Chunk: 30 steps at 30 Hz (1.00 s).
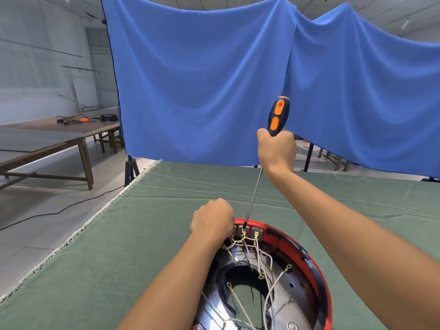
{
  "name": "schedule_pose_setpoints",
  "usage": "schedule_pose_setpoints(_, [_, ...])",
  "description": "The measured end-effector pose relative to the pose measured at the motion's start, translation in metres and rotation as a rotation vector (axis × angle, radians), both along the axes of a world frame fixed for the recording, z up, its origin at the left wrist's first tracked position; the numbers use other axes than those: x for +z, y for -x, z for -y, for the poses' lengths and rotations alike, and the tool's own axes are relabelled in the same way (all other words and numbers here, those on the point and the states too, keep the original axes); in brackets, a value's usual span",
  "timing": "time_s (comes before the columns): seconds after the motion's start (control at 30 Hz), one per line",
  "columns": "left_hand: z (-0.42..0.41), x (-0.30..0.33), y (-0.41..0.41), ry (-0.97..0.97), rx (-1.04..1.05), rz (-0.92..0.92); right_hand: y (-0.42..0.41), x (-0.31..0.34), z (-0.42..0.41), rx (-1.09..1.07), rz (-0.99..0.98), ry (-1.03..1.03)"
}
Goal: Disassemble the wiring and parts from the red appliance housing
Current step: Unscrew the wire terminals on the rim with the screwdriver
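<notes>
The red appliance housing (pixel 316 265) lies open on the green cloth at the bottom centre, its shiny metal inside showing. Several white wires (pixel 262 260) with gold ring terminals run across it to a grey terminal block (pixel 248 230) at the far rim. My left hand (pixel 212 219) grips the housing's far rim beside that block, fingers curled over the edge. My right hand (pixel 277 148) holds a long screwdriver (pixel 277 115) by its black and orange handle, raised high. Its steel shaft slants down and its tip sits on the terminal block.
The work table is covered by a green cloth (pixel 142 234) with a frayed left edge. A blue curtain (pixel 202 79) hangs just behind the table. A wooden table (pixel 59 136) with tools stands at the far left, and a black cable (pixel 59 210) runs over the floor.
</notes>
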<state>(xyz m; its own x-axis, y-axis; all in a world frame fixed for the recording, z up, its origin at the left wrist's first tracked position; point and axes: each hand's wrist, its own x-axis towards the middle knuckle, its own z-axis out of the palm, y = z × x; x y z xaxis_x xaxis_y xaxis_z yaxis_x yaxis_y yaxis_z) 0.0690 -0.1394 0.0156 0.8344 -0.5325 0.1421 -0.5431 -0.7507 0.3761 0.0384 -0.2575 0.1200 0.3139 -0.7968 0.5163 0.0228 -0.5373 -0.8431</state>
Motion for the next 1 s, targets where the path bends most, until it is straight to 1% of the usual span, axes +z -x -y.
schedule_pose_setpoints(0.13, [0.002, -0.002, -0.001, -0.003, -0.005, 0.026, 0.005, -0.003, 0.008, -0.036, -0.031, -0.086])
schedule_pose_setpoints(0.23, [0.004, -0.002, -0.002, -0.010, -0.016, 0.040, 0.017, -0.004, 0.009, -0.021, 0.063, -0.095])
schedule_pose_setpoints(0.37, [0.008, 0.000, -0.004, 0.026, -0.020, 0.025, 0.037, -0.007, -0.002, 0.074, 0.262, 0.009])
schedule_pose_setpoints(0.43, [0.006, 0.002, -0.003, 0.073, -0.034, -0.015, 0.045, -0.010, -0.012, 0.135, 0.320, 0.094])
schedule_pose_setpoints(0.5, [0.002, 0.006, -0.002, 0.078, -0.074, -0.029, 0.049, -0.012, -0.022, 0.168, 0.344, 0.171])
schedule_pose_setpoints(0.67, [-0.014, 0.012, 0.000, -0.098, -0.126, -0.020, 0.050, -0.010, -0.034, 0.168, 0.321, 0.218])
schedule_pose_setpoints(0.73, [-0.018, 0.005, 0.004, -0.112, -0.107, 0.006, 0.047, -0.009, -0.033, 0.172, 0.295, 0.228])
schedule_pose_setpoints(0.87, [-0.015, -0.006, 0.008, -0.137, -0.068, 0.130, 0.036, -0.008, -0.026, 0.172, 0.234, 0.218])
schedule_pose_setpoints(1.0, [-0.013, -0.007, 0.006, -0.135, -0.069, 0.174, 0.018, -0.002, -0.017, 0.083, 0.157, 0.149])
